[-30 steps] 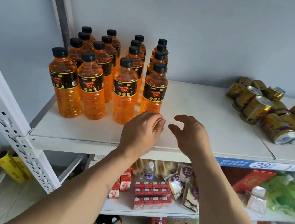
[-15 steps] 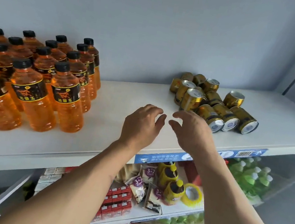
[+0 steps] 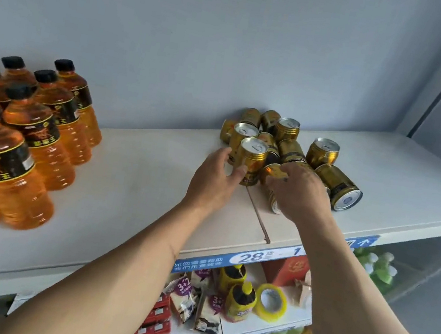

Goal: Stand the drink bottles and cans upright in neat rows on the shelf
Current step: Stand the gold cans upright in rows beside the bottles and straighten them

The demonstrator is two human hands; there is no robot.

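Several gold drink cans (image 3: 322, 153) cluster at the middle right of the white shelf (image 3: 138, 182); some stand upright, others lie on their sides, such as one at the right edge of the group (image 3: 338, 186). My left hand (image 3: 215, 180) grips the front upright can (image 3: 255, 155), thumb on its near side and fingers round its left. My right hand (image 3: 301, 193) covers and holds a lying can (image 3: 272, 172) beside it, hiding most of that can. Orange drink bottles (image 3: 31, 120) with black caps stand upright in rows at the left.
A seam (image 3: 257, 216) splits the shelf boards just below the cans. A blue price strip (image 3: 253, 257) lines the front edge. The lower shelf holds snack packets (image 3: 185, 301), yellow bottles (image 3: 240, 301), a tape roll (image 3: 271, 302) and red boxes. A grey wall closes the back.
Both hands have reached forward from mid-shelf to the cans. My left hand has taken hold of the upright can and my right hand has closed on a lying one. The view shifted right.
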